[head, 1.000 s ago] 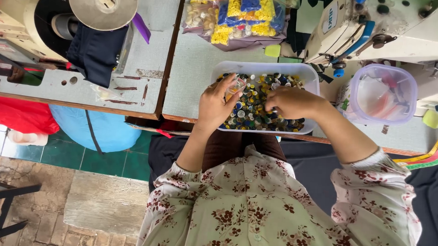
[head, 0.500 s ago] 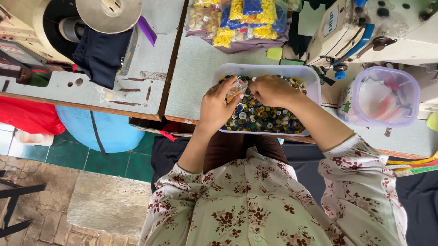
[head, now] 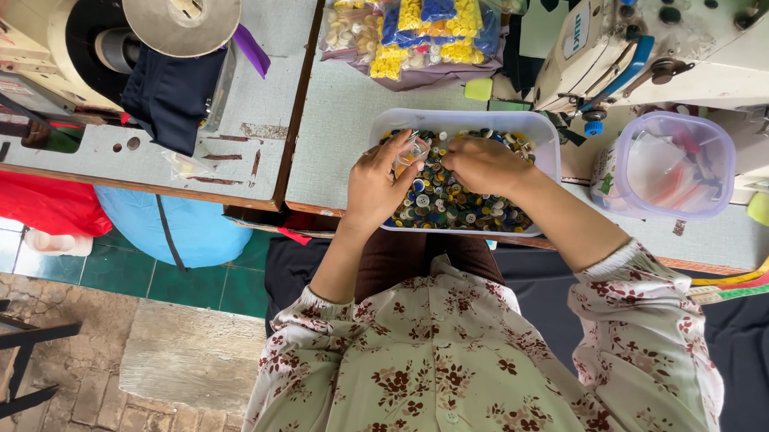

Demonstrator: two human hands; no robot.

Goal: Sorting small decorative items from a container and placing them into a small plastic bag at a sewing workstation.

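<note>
A white rectangular tray (head: 463,119) on the grey table holds a heap of mixed coloured buttons (head: 453,203). My left hand (head: 377,187) is over the tray's left side and holds a small clear plastic bag (head: 411,150) with a few buttons in it. My right hand (head: 485,164) rests on the heap in the tray's middle, fingers curled toward the bag's mouth. Whether it pinches a button is hidden.
Clear bags of sorted yellow, blue and white buttons (head: 417,21) lie behind the tray. A sewing machine (head: 663,47) stands at the right, with a lidded round plastic tub (head: 672,162) below it. Another machine (head: 58,34) and dark cloth (head: 171,94) occupy the left table.
My right hand has moved left across the heap toward the small bag in my left hand. The left hand has stayed at the tray's left side.
</note>
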